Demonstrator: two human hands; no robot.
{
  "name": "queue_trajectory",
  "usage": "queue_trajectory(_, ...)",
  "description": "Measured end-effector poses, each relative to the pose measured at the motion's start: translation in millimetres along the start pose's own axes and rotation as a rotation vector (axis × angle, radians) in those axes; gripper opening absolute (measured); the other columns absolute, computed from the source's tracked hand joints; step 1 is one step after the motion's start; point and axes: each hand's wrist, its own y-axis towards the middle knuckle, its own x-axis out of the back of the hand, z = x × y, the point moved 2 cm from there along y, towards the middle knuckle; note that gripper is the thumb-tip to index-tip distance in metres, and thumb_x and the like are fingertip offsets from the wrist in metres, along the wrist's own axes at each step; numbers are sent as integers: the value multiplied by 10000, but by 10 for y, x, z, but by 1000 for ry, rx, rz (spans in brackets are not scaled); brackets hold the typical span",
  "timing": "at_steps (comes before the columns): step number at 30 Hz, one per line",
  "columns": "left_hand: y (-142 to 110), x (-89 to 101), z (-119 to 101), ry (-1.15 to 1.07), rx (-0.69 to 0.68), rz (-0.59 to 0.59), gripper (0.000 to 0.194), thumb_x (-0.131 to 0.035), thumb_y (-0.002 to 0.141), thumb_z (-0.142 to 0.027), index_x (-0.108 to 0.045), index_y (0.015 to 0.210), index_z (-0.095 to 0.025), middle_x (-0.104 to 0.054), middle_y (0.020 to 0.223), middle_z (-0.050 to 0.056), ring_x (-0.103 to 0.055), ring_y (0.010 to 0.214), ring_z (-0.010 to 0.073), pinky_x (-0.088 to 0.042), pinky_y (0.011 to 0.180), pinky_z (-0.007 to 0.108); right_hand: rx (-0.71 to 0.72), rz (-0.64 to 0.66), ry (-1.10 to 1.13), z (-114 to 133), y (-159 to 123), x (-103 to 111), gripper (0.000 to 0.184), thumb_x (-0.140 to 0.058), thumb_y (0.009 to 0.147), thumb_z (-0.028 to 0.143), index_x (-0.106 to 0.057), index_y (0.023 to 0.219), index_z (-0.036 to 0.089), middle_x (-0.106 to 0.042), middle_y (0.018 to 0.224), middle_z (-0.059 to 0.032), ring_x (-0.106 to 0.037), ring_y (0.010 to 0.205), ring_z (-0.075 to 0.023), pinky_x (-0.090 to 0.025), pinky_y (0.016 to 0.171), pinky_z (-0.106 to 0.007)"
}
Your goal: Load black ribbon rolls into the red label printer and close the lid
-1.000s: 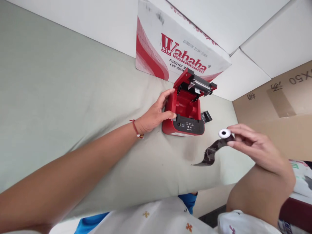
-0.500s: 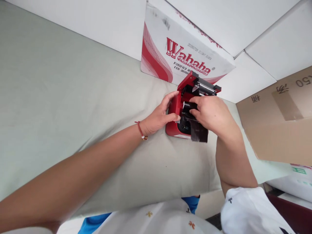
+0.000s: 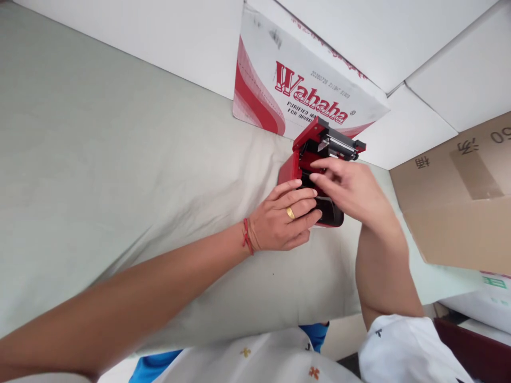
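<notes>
A small red-and-black machine (image 3: 288, 169), like a label printer, stands with its lid (image 3: 306, 134) raised, showing a grey roller (image 3: 339, 149) on the underside. My left hand (image 3: 285, 219) lies palm down across its near left edge, fingers stretched over the dark inner compartment (image 3: 329, 209). The fingers hide much of the front. My right hand (image 3: 351, 189) hovers over the opening with thumb and forefinger apart; I see nothing between them. The black roll and its film are mostly hidden under my hands.
Behind the machine stands a white-and-red Wahaha carton (image 3: 259, 80), close to the raised lid. A brown cardboard box (image 3: 455, 213) is at the right. White boxes (image 3: 431, 48) line the back. A pale green cloth (image 3: 120, 159) covers the table.
My left hand has moved from the machine's left side to lie over its front. My right hand's fingers have let go of the black roll. The hanging film no longer shows.
</notes>
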Motion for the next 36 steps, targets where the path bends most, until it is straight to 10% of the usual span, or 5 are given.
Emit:
queue_trajectory(6, 55, 43, -46, 71, -65, -80, 217, -727, 1003, -169, -740, 1185, -288, -884, 1137, 0, -852, 1190, 191, -689, 1160, 425, 186, -641, -20, -246, -19, 357, 449, -566, 1188, 612, -850, 1282, 278, -821, 1244, -148, -758, 1144, -295, -612, 1033, -471)
queue_trajectory(11, 75, 47, -70, 103, -67, -118, 200, -739, 984, -159, -744, 1128, -297, -871, 1089, -7, -834, 1152, 181, -689, 1110, 401, 253, -436, -90, -455, 173, 157, 620, -391, 1221, 690, -803, 1430, 276, -811, 1394, -142, -730, 1356, -326, -538, 1224, -578)
queue_trajectory(21, -74, -26, -24, 11, 15, -90, 322, -749, 927, -196, -728, 1206, -354, -836, 1299, 8, -748, 1419, 243, -586, 1293, 510, 275, -357, -7, -369, -555, -244, 504, -473, 1221, 516, -892, 1322, 256, -831, 1260, -136, -743, 1171, -284, -600, 1069, -507)
queue_trajectory(30, -54, 96, 305, -221, 470, 96, 515, -508, 1107, -465, -609, 1586, -305, -825, 1497, 89, -721, 1525, 327, -311, 1470, 633, 211, -391, 10, -423, -648, -409, 485, -467, 1219, 455, -890, 1366, 269, -825, 1262, -136, -748, 1199, -284, -579, 1100, -508)
queue_trajectory(36, 39, 152, 367, -310, 533, 76, 399, -473, 1144, -408, -665, 1478, -303, -894, 1295, 54, -814, 1273, 273, -443, 1394, 600, 254, -400, 75, -423, -632, -432, 437, -500, 1219, 397, -896, 1334, 252, -830, 1220, -130, -762, 1160, -268, -578, 1070, -486)
